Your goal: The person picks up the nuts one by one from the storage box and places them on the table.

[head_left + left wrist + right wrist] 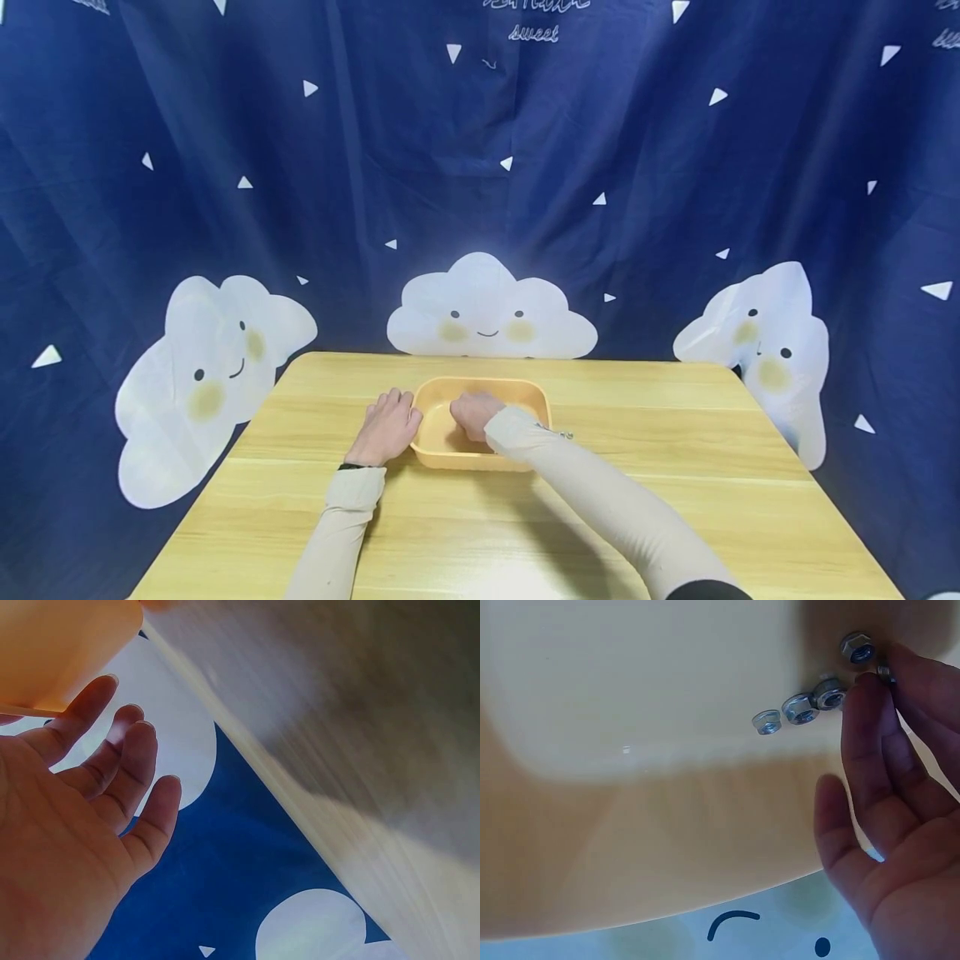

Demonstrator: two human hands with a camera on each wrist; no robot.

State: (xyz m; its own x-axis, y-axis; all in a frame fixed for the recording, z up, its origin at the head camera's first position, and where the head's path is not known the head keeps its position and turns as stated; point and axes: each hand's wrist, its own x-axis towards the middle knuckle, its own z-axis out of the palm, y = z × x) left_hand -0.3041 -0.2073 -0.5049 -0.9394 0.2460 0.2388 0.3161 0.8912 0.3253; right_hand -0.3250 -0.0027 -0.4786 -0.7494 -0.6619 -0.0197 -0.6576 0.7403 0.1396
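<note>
A shallow orange plastic basin (480, 381) sits on the table, my right hand (474, 414) reaching down inside it. In the right wrist view, thumb and fingertips pinch a small metal flange nut (886, 673), mostly covered by the fingers. Several more flange nuts (801, 709) lie in a loose row on the basin floor beside those fingertips. My left hand (386, 427) is at the basin's left side, fingers slightly bent and spread. From the left wrist, its fingers (88, 705) show against the basin's wall (60, 652); the thumb is mostly hidden.
Small shiny pieces (564, 435) show beside the right wrist, just outside the basin's right end. The wooden table (660, 417) stretches out on both sides and in front. Behind it hangs a dark blue curtain (420, 167) with white clouds.
</note>
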